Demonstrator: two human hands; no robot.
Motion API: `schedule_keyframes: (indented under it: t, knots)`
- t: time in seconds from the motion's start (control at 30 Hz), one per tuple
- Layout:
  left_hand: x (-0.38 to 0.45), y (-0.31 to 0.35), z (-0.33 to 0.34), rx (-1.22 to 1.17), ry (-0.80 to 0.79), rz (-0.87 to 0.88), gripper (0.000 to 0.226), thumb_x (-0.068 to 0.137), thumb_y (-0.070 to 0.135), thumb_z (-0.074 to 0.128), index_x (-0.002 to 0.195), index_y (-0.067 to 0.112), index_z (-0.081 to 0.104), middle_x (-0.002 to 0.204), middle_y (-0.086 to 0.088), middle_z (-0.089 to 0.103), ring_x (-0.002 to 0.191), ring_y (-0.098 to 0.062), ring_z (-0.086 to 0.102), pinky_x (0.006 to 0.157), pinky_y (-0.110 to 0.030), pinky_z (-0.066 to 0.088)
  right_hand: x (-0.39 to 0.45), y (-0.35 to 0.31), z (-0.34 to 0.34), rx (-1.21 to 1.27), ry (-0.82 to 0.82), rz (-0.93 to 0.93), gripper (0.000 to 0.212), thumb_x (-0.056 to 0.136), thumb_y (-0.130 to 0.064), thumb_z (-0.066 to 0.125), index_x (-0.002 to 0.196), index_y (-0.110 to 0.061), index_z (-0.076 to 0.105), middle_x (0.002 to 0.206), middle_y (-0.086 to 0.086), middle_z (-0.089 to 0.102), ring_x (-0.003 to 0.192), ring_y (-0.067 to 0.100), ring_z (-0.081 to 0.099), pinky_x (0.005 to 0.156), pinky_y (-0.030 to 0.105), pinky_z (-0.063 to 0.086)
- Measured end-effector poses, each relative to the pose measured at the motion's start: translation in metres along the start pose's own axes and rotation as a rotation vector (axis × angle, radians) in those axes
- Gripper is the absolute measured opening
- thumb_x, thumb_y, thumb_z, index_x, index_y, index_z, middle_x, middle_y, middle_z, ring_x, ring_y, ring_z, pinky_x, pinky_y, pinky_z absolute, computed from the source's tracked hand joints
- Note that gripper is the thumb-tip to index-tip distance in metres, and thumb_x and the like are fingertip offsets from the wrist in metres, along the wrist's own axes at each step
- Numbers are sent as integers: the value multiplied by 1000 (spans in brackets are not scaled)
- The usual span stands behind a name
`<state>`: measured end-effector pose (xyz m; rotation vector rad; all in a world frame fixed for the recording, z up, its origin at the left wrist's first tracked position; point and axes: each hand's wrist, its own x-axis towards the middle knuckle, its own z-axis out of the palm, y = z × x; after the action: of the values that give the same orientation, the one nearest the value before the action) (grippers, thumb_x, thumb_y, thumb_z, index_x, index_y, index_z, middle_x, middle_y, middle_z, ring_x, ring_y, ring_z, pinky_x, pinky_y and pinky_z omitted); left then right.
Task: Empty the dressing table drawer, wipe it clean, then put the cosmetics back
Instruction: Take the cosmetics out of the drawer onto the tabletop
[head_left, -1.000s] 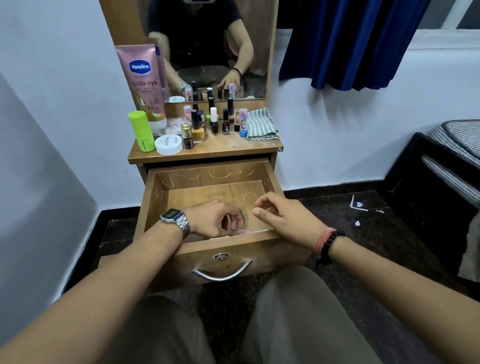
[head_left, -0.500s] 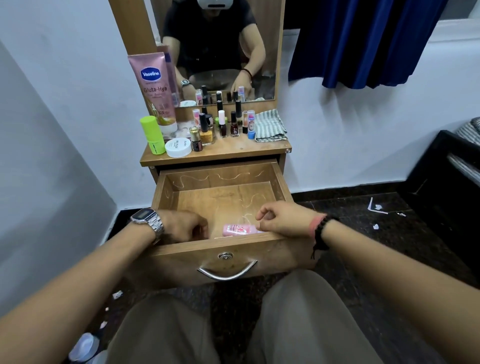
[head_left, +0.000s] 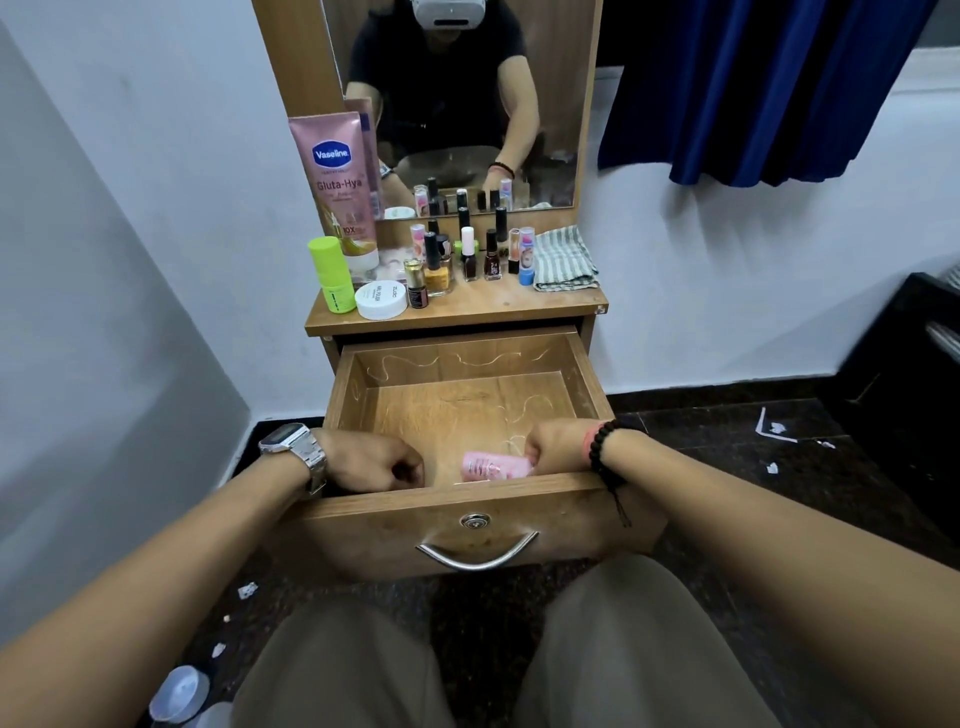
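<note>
Left hand (head_left: 376, 464) has withdrawn from pink tube (head_left: 493, 466) toward drawer (head_left: 587, 384) edge.

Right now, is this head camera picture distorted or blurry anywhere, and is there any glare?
Head view: wide-angle bend bows the walls and the drawer edges; the forearms smear toward the lower corners; the pink tube label is too soft to read; the mirror shows a dim reflection, no harsh glare.

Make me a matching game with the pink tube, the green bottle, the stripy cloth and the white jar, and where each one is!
Things:
1. small pink tube
2. lime green bottle
3. striped cloth
4. white round jar

Places:
A. right end of the tabletop
B. inside the drawer, by the right hand
C. left end of the tabletop
D. front of the tabletop, beside the green bottle

Pairs: 1-B, 2-C, 3-A, 4-D
</note>
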<state>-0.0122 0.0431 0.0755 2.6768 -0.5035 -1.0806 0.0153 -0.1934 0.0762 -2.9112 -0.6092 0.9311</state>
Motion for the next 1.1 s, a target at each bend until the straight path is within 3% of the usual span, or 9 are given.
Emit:
schedule_keyframes:
  t: [0.07, 0.17, 0.37, 0.43, 0.5, 0.73, 0.83, 0.93, 1.1]
  knots:
    - [0, -3, 3, -81, 27, 63, 18, 97, 15, 51, 111, 14, 62, 109, -1, 65, 96, -11, 57, 90, -24, 46, -9, 0, -4, 93, 67, -12, 33, 89, -29, 63, 112, -6, 62, 109, 10, 64, 94, 23, 59, 72, 24, 42]
    - [-2, -8, 5, -150, 100, 127, 15, 95, 17, 56, 108, 18, 64, 110, -2, 68, 95, -11, 59, 90, -28, 48, -13, 6, -6, 285, 225, -19, 25, 83, -32, 69, 98, -13, 62, 91, 2, 64, 67, 8, 54, 53, 19, 36]
    - [-21, -12, -4, -285, 494, 226, 45, 82, 60, 55, 111, 28, 66, 104, 6, 69, 94, -14, 60, 84, -27, 45, -41, 17, 13, 447, 546, -68, 28, 81, -38, 69, 100, -24, 55, 87, -10, 56, 75, 7, 54, 59, 23, 39]
    - [-24, -11, -11, -419, 602, 237, 28, 89, 38, 58, 112, 24, 65, 101, -2, 68, 90, -24, 59, 80, -29, 44, -48, 18, 16, 444, 596, -95, 28, 82, -38, 68, 101, -25, 54, 88, -10, 57, 78, 10, 56, 63, 24, 41]
    - [-25, -2, -18, -561, 646, 263, 19, 94, 20, 57, 111, 23, 63, 93, -3, 66, 78, -21, 56, 75, -28, 44, -50, 18, 17, 464, 613, -130, 28, 82, -38, 68, 102, -24, 54, 90, -7, 59, 79, 11, 57, 62, 22, 42]
    - [-25, 42, -39, -727, 729, 298, 54, 95, 12, 55, 142, 32, 37, 102, -10, 59, 87, -20, 69, 77, -33, 58, -46, 16, 20, 476, 578, -130, 28, 84, -35, 65, 106, -22, 53, 95, -2, 62, 78, 14, 59, 59, 23, 44]
    - [-23, 55, -51, -683, 801, 260, 58, 96, 11, 52, 144, 38, 33, 103, -9, 57, 82, -19, 70, 74, -30, 59, -47, 16, 22, 483, 588, -127, 28, 85, -35, 64, 106, -23, 52, 94, -3, 61, 70, 9, 57, 55, 21, 43]
    - [-18, 64, -72, -397, 969, 145, 60, 95, 17, 55, 146, 33, 30, 100, 2, 60, 78, -15, 70, 65, -20, 53, -48, 16, 22, 481, 582, -124, 27, 85, -36, 63, 107, -22, 52, 97, 1, 61, 71, 13, 57, 52, 22, 41]
    - [-10, 73, -118, 59, 1138, 42, 21, 89, 20, 65, 109, 15, 64, 94, 2, 65, 83, -14, 60, 71, -27, 45, -49, 16, 21, 473, 581, -124, 27, 86, -35, 62, 107, -21, 52, 101, 4, 63, 81, 20, 62, 67, 33, 53]
